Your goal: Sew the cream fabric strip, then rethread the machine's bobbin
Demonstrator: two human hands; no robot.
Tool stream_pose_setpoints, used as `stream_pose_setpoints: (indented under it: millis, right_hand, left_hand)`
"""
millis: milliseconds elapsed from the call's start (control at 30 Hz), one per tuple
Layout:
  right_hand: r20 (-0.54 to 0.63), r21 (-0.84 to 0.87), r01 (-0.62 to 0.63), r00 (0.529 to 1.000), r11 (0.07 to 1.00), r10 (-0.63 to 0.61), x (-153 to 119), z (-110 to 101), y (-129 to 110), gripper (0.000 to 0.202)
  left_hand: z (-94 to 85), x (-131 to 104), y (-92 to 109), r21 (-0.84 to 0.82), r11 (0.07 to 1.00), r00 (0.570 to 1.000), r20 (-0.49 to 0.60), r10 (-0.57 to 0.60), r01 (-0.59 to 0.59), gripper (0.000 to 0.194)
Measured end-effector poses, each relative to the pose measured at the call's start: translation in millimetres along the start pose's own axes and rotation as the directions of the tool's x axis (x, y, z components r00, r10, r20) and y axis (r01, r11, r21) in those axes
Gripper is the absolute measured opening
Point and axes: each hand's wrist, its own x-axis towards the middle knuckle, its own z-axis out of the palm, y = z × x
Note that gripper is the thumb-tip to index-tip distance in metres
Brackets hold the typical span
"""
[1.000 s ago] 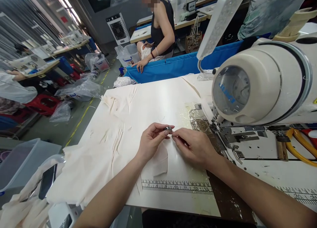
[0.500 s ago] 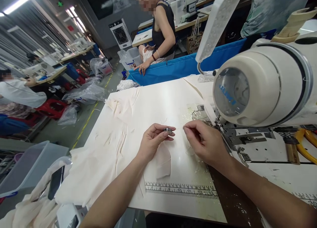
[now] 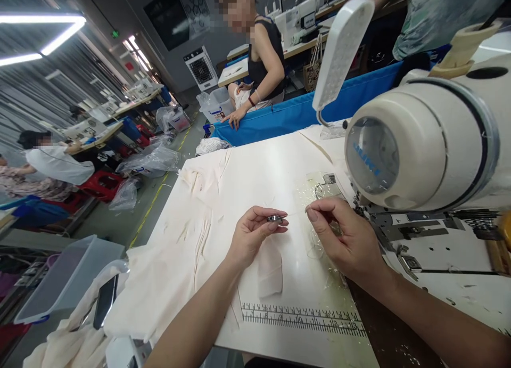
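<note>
While the small metal bobbin (image 3: 275, 218) sits pinched between the thumb and fingertips of the left hand (image 3: 251, 239), held just above the white sewing table (image 3: 259, 171), a fine thread (image 3: 294, 213) runs from it toward the right, to the right hand (image 3: 346, 239), whose thumb and forefinger are closed together on the thread's far end while the other fingers curl loosely beneath. The thread's long axis lies nearly level, left to right across the person's front, with the bobbin at the left end and the pinching fingertips at the right end, a short gap apart. The left hand is the one on the bobbin itself; the right hand touches only the thread. Under the hands lies a small cream fabric piece (image 3: 269, 267), and beyond it a printed ruler strip (image 3: 299, 317) along the table's near edge. More cream fabric (image 3: 159, 272) is heaped to the left. To the right, just past the right hand, stands the sewing machine (image 3: 423, 139), its presser area near those knuckles, with a lamp (image 3: 339, 54) leaning over it.
</note>
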Motion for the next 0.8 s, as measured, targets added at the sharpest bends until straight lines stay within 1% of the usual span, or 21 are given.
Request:
stream_pose_setpoints:
  millis: [100,233,300,367,433,500,600,700,800]
  right_hand:
    - [-0.010,0.027,-0.010,1.000,1.000,0.010,0,-1,-4,0.011]
    - [-0.057,0.074,-0.011,0.998,0.997,0.015,-4,1,1,0.010]
    - [-0.083,0.080,-0.071,0.994,0.994,0.077,-6,2,8,0.008]
    - [-0.094,0.066,-0.164,0.981,0.984,0.170,-7,3,16,0.012]
    - [-0.059,0.027,-0.246,0.967,0.969,0.247,-7,5,25,0.019]
    - [0.013,-0.044,-0.274,0.962,0.961,0.274,-6,7,32,0.025]
    - [0.116,-0.152,-0.204,0.968,0.967,0.222,-5,11,35,0.030]
    - [0.172,-0.190,-0.120,0.973,0.974,0.153,-7,11,30,0.026]
    - [0.231,-0.179,-0.082,0.965,0.980,0.123,-7,10,28,0.020]
  left_hand:
    - [1.8,-1,1,0.010,1.000,1.000,-0.019,-0.010,0.010,0.028]
    - [-2.1,-1,-5,-0.019,0.996,0.996,0.006,-0.093,0.093,0.032]
    - [-4.3,0,-7,-0.043,0.991,0.992,0.038,-0.122,0.123,0.033]
    - [-5.6,-1,-9,-0.072,0.987,0.987,0.079,-0.138,0.144,0.033]
    - [-6.2,-1,-9,-0.110,0.982,0.983,0.122,-0.141,0.154,0.035]
    - [-6.2,-3,-7,-0.158,0.973,0.976,0.164,-0.144,0.170,0.038]
    - [-4.7,-6,-3,-0.220,0.956,0.972,0.176,-0.154,0.192,0.041]
    - [-3.3,-8,1,-0.259,0.954,0.986,0.109,-0.126,0.150,0.039]
    - [-5.7,-7,2,-0.271,0.954,0.991,0.061,-0.115,0.128,0.045]
